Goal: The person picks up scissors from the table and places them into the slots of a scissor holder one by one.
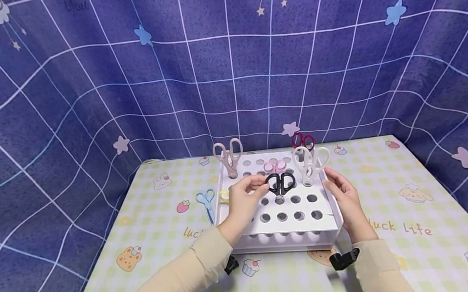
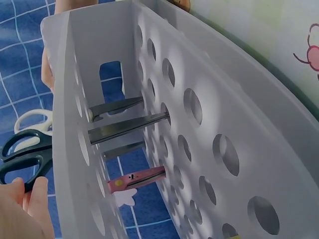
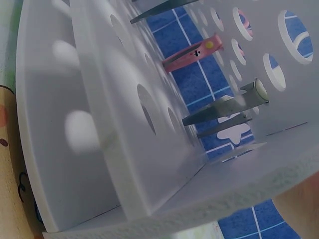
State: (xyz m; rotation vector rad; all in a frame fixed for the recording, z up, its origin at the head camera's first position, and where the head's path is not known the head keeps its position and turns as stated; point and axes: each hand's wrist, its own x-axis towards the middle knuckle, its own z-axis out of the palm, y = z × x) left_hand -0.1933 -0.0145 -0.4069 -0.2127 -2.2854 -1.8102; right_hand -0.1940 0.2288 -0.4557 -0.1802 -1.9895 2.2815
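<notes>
A white perforated rack (image 1: 298,229) stands on the table, with two tiers of round holes. Thumb and fingertips of my left hand (image 1: 241,204) pinch the left loop of black-handled scissors (image 1: 281,192). Their blades (image 2: 127,129) run down through the upper board to a hole in the lower one. My right hand (image 1: 347,200) holds the rack's right side panel from outside. Nearby in the rack stand white scissors (image 1: 307,176), small pink scissors (image 1: 275,169), dark red scissors (image 1: 304,149) and beige-pink scissors (image 1: 231,166). Yellow scissors (image 1: 224,197) are partly hidden by my left hand.
Light blue scissors (image 1: 208,208) lie just left of the rack, on the checked tablecloth (image 1: 161,269). Behind the table hangs a blue grid-patterned curtain (image 1: 226,88), which also borders both sides.
</notes>
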